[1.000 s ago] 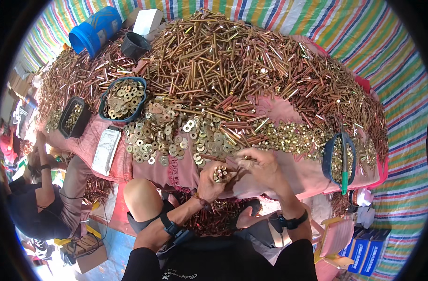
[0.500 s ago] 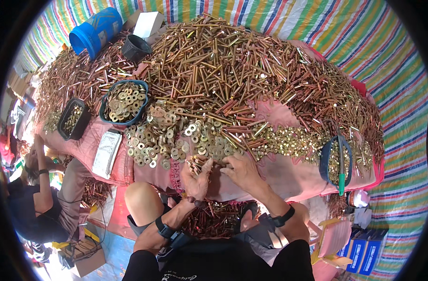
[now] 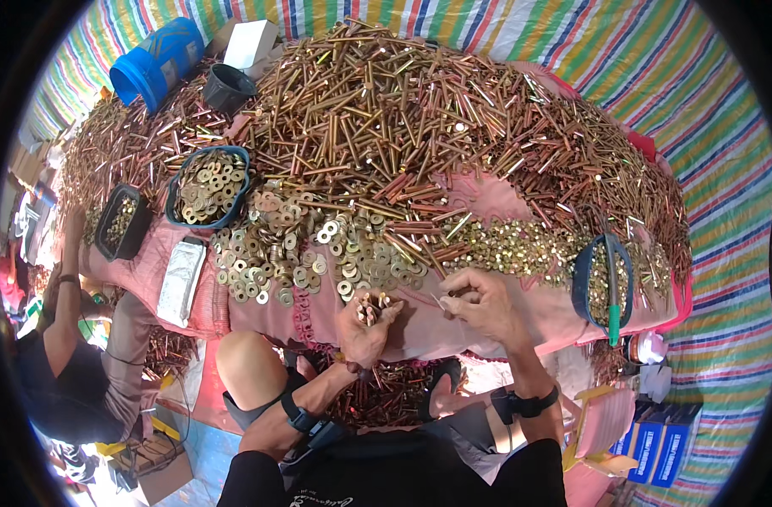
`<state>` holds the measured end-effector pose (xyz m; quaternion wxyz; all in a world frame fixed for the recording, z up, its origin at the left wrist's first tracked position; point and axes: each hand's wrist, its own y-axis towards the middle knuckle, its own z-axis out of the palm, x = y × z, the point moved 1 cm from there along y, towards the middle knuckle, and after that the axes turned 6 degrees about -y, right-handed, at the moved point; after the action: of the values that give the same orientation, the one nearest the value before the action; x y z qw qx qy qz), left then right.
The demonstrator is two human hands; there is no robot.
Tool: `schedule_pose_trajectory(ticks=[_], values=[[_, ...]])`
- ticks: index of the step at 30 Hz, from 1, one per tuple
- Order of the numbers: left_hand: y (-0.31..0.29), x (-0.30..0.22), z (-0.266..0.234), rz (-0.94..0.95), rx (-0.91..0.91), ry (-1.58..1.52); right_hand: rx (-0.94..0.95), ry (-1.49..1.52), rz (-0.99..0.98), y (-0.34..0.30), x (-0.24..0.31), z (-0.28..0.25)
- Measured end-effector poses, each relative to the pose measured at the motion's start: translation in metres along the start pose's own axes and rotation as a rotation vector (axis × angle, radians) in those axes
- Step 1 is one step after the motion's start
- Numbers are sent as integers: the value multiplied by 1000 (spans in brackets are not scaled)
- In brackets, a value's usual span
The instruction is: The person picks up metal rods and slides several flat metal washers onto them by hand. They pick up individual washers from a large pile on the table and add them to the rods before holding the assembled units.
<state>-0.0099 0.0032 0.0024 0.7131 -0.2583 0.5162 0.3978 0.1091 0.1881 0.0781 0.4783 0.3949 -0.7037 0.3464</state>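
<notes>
My left hand [image 3: 365, 336] is closed around a bundle of brass-coloured bolts [image 3: 370, 306], their ends pointing up. To its right, my right hand [image 3: 485, 308] hovers over the pink cloth [image 3: 521, 313] with thumb and fingertips pinched. A thin pale edge shows at those fingertips, too small to name. Beyond my left hand lies a spread of flat round washers [image 3: 318, 258]. Small gold nuts [image 3: 521, 249] are strewn just beyond my right hand. A large heap of long bolts [image 3: 360, 110] covers the far side.
A blue basket of washers [image 3: 171, 203] and a dark tub [image 3: 107, 241] stand at left, near a silver packet [image 3: 183, 283]. On the right is a basket of nuts [image 3: 582, 296] with a green-handled tool [image 3: 613, 325]. A blue bucket [image 3: 170, 55] lies far left. Another person [image 3: 65, 355] works at left.
My right hand has drawn away from the washers, moving right and apart from my left hand. My left hand has shifted slightly right, still holding the bolts. The view has shifted slightly.
</notes>
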Motion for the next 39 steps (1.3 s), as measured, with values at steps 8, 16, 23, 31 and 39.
schedule_pose_trajectory(ticks=[8,16,23,31,39], values=[[0,9,-4,7,-10,115,-204,-420,-14,17,-22,31],[-2,5,5,35,2,-53,-238,-725,-263,29,-39,43],[3,9,-3,239,129,250,0,171,269,23,-16,26],[5,10,-2,245,168,149,116,484,219,14,4,27],[0,-3,-2,250,284,206,57,256,253,7,4,40]])
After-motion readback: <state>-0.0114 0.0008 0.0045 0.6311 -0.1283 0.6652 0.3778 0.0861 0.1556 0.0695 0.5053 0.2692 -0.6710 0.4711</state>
